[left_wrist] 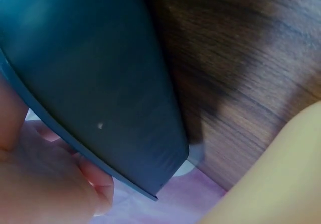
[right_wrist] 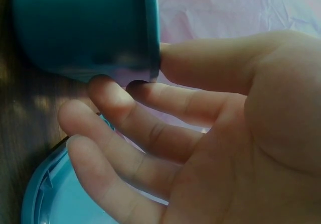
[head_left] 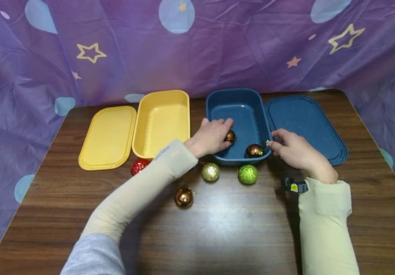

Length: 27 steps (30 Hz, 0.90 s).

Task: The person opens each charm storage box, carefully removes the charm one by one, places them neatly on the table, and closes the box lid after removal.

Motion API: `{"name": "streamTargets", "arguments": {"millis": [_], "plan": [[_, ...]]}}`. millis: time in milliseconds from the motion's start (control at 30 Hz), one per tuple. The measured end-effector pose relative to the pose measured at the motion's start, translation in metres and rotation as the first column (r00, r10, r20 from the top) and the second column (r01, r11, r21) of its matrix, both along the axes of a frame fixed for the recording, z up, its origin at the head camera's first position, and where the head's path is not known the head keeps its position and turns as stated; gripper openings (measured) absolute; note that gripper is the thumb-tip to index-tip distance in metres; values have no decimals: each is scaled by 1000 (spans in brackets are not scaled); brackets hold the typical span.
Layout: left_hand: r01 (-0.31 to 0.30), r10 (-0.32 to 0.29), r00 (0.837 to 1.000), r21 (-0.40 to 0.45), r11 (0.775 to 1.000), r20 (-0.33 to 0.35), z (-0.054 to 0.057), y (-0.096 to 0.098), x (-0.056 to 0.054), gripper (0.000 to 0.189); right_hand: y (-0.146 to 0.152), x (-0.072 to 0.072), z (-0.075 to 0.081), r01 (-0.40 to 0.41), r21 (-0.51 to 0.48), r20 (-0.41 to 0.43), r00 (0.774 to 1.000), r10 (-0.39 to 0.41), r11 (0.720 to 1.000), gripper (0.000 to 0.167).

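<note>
My left hand (head_left: 211, 137) reaches over the left rim of a blue box (head_left: 240, 110) and grips a shiny brown bauble (head_left: 230, 136) low inside it. Part of that bauble is hidden by the fingers. At the box's front right corner is a second brown bauble (head_left: 254, 150). My right hand (head_left: 295, 149) is at the right rim, thumb and forefinger pinching this bauble's gold loop (head_left: 267, 143). In the right wrist view the thumb meets the rim, and the other fingers (right_wrist: 108, 96) curve loosely outside the wall; the bauble is hidden there.
Left of the blue box stands a yellow box (head_left: 161, 122), with a yellow lid (head_left: 108, 137) beside it. A blue lid (head_left: 303, 126) lies on the right. In front are red (head_left: 139, 166), gold (head_left: 210, 172) and green (head_left: 248, 174) glitter baubles and another brown bauble (head_left: 184, 198).
</note>
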<state>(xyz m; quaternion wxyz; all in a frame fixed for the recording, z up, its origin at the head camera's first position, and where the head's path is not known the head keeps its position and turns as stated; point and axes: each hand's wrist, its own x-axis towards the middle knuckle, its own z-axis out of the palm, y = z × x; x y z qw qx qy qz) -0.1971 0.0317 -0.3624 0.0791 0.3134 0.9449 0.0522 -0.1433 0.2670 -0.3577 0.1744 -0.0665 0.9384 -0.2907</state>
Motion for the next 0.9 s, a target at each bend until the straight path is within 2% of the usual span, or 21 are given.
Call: {"name": "streamTargets", "arguments": {"millis": [333,533,900], "plan": [[-7,7,1000,24,1000,16,3,-3,0,49,0,0,0,-2,3,-16,1000,2,1000,46],[-28,26,999,68,997,42,5,-4,0,51,-1,0,0,2,2,-9,1000,-2,1000,47],[-33,25,998,157,987,58,11,-11,2,51,-1,1,0,-3,4,-25,1000,3,1000,47]]}}
